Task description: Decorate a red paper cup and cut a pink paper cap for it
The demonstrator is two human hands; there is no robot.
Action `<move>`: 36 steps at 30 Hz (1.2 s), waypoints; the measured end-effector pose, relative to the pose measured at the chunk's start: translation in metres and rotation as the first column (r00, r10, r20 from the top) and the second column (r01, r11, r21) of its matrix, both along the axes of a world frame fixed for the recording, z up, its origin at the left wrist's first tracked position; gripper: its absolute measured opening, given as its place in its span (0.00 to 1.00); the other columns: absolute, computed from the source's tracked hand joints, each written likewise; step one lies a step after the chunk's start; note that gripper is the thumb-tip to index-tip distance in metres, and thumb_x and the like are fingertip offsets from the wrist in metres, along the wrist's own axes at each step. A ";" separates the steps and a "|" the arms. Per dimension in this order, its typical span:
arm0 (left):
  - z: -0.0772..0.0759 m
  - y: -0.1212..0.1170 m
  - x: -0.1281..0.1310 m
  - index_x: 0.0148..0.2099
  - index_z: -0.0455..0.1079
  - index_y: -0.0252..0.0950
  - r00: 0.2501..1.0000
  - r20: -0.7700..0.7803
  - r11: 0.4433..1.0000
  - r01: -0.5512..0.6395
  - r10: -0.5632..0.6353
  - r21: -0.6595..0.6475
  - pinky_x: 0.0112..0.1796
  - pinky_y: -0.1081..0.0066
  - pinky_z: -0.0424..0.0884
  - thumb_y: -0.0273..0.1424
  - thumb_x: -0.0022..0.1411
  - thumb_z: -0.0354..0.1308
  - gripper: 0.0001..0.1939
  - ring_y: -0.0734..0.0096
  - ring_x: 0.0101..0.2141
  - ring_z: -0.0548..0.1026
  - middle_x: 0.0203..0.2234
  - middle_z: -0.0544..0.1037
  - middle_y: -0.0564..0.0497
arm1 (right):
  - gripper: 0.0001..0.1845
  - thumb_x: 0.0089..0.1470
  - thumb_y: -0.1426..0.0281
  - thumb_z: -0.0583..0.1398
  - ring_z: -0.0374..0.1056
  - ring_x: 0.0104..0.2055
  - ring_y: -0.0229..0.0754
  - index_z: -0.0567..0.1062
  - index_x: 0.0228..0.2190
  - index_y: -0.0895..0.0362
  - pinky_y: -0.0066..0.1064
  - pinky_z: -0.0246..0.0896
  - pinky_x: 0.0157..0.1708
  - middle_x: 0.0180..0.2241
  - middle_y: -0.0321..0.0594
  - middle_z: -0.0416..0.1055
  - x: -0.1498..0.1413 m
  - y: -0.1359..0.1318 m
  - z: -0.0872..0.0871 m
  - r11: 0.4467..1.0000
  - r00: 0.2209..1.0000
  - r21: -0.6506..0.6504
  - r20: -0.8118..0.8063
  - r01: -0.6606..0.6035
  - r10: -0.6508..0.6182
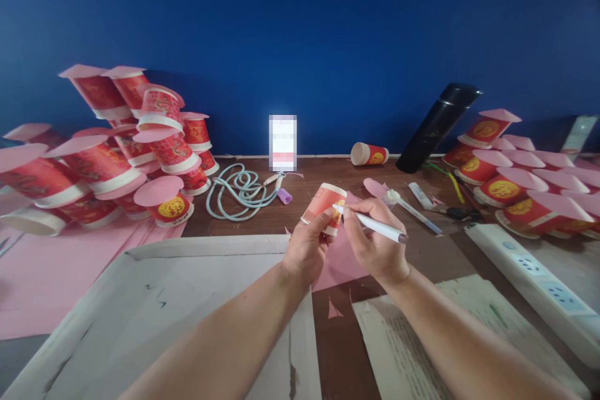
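Note:
My left hand (pixel 307 247) is closed around a red paper cup (pixel 323 197), tilted, with a yellow emblem on its side. In my right hand (pixel 379 244) is a white marker (pixel 377 225); its tip points at the cup's side near the emblem. Whether the tip touches the cup I cannot tell. Below both hands lies a pink paper sheet (pixel 337 265) on the brown table. A pink paper disc (pixel 375 187) and a second white pen (pixel 422 215) lie just beyond my right hand.
Stacked red cups with pink paper tops stand at the left (pixel 162 153) and right (pixel 509 187). A white tray (pixel 197 247) fills the front left. Also there: coiled cable (pixel 239 194), phone (pixel 282 144), black bottle (pixel 435 128), power strip (pixel 539 281), printed papers (pixel 459 325).

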State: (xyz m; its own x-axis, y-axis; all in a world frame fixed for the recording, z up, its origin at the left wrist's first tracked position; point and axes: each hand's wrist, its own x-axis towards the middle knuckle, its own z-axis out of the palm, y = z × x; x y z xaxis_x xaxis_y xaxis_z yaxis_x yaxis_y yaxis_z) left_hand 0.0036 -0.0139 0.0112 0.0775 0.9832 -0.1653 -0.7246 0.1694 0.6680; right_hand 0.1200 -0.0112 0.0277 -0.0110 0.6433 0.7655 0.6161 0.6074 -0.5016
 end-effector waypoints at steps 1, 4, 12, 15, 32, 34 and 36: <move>0.000 0.000 0.000 0.34 0.74 0.36 1.000 0.003 1.000 0.001 -0.001 0.001 0.31 0.71 0.61 0.35 0.50 0.68 0.11 0.75 0.28 0.68 0.27 0.74 0.52 | 0.02 0.55 0.70 0.61 0.69 0.27 0.38 0.73 0.31 0.56 0.31 0.68 0.30 0.27 0.37 0.73 0.000 0.000 0.000 1.000 1.000 0.001 0.001 -0.003 0.003; 0.000 0.000 0.000 0.34 0.74 0.36 1.000 0.007 1.000 -0.003 0.003 -0.010 0.31 0.72 0.61 0.35 0.50 0.68 0.11 0.75 0.28 0.69 0.27 0.74 0.52 | 0.02 0.55 0.69 0.61 0.70 0.27 0.39 0.73 0.31 0.56 0.32 0.68 0.31 0.27 0.37 0.73 0.000 0.000 -0.001 1.000 1.000 -0.001 0.004 0.000 0.000; -0.001 0.001 -0.001 0.35 0.75 0.36 0.999 0.039 1.000 0.003 -0.002 -0.025 0.34 0.71 0.64 0.35 0.49 0.69 0.12 0.72 0.32 0.72 0.29 0.76 0.51 | 0.02 0.55 0.69 0.61 0.70 0.27 0.38 0.73 0.31 0.55 0.32 0.68 0.30 0.27 0.37 0.74 0.001 0.000 0.000 1.000 1.000 -0.010 -0.007 -0.001 0.001; -0.001 0.002 -0.001 0.35 0.75 0.35 0.999 0.051 0.999 0.001 0.000 -0.035 0.34 0.72 0.65 0.34 0.50 0.68 0.11 0.73 0.32 0.72 0.29 0.76 0.51 | 0.02 0.55 0.69 0.61 0.70 0.27 0.38 0.73 0.31 0.56 0.32 0.68 0.31 0.26 0.36 0.73 0.001 0.000 0.000 1.000 1.000 0.002 -0.001 -0.002 0.002; 0.001 0.002 -0.002 0.35 0.73 0.34 0.996 0.092 0.997 -0.012 0.019 -0.071 0.37 0.71 0.67 0.32 0.49 0.68 0.11 0.70 0.35 0.74 0.31 0.77 0.49 | 0.04 0.55 0.69 0.61 0.69 0.26 0.38 0.73 0.30 0.55 0.31 0.67 0.29 0.25 0.36 0.73 0.000 0.000 0.001 1.000 1.000 -0.016 -0.013 0.009 -0.010; 0.001 0.002 -0.002 0.35 0.73 0.33 0.995 0.098 0.997 -0.011 0.019 -0.082 0.37 0.71 0.67 0.32 0.49 0.68 0.11 0.70 0.35 0.74 0.31 0.77 0.49 | 0.03 0.55 0.69 0.61 0.69 0.25 0.38 0.73 0.30 0.55 0.31 0.67 0.29 0.25 0.36 0.73 0.000 0.000 0.001 1.000 1.000 -0.017 -0.015 0.011 -0.011; 0.001 0.002 -0.002 0.35 0.73 0.34 0.995 0.102 0.997 -0.010 0.018 -0.081 0.37 0.71 0.66 0.32 0.49 0.68 0.12 0.70 0.34 0.74 0.31 0.77 0.49 | 0.03 0.55 0.69 0.61 0.69 0.25 0.38 0.73 0.30 0.55 0.31 0.67 0.29 0.25 0.35 0.73 0.000 0.000 0.001 1.000 1.000 -0.021 -0.015 0.011 -0.011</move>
